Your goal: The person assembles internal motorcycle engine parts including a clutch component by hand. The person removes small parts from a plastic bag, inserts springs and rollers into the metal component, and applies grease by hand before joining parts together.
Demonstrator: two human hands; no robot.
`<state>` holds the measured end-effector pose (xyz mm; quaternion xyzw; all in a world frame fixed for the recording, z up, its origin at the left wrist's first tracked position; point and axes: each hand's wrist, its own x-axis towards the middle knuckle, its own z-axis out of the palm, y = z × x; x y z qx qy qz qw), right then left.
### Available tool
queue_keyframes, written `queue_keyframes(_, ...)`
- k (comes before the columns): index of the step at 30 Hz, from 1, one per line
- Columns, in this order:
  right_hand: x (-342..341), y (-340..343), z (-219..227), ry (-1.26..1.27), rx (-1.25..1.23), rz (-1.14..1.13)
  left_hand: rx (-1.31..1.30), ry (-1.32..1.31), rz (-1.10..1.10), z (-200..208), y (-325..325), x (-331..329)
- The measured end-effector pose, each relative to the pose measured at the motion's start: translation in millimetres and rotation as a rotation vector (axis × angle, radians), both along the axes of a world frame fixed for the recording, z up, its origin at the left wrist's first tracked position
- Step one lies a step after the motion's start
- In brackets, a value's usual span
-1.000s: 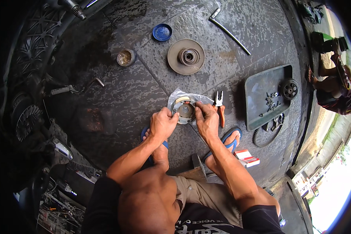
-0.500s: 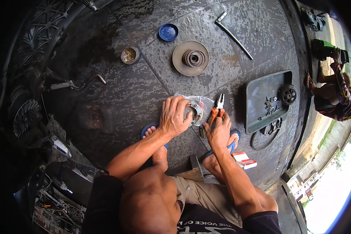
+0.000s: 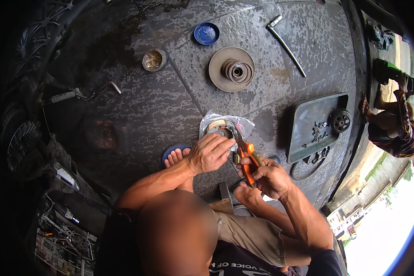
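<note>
A round metal clutch shoe assembly, with pale friction pads and small springs, lies on a clear plastic bag on the dark floor. My left hand holds its near edge, the fingers laid over the rim. In my right hand are orange-handled pliers, gripped by the handles. Their jaws reach the right side of the assembly; whether they bite on a spring is too small to tell. Just left of the handles stands a small brass-coloured cylinder.
Beyond my hands lies a pulley disc with a coil spring. A blue lid, an open jar and a long-handled wrench lie farther off. At right is a grey tray with bolts; another person sits beyond.
The pliers have swung from pointing away beside the assembly to having their jaws at its right side. My left hand has shifted down to its near edge.
</note>
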<state>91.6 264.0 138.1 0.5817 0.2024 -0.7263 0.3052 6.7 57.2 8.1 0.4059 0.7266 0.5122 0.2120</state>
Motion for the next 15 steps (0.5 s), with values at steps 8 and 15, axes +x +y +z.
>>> queue_keyframes(8,-5,-9,1,0.042,-0.27,-0.284,-0.016,-0.036,-0.04,-2,0,-2)
queue_keyframes(15,-13,-5,4,0.027,-0.305,-0.336,-0.029,-0.047,-0.004,-5,5,0)
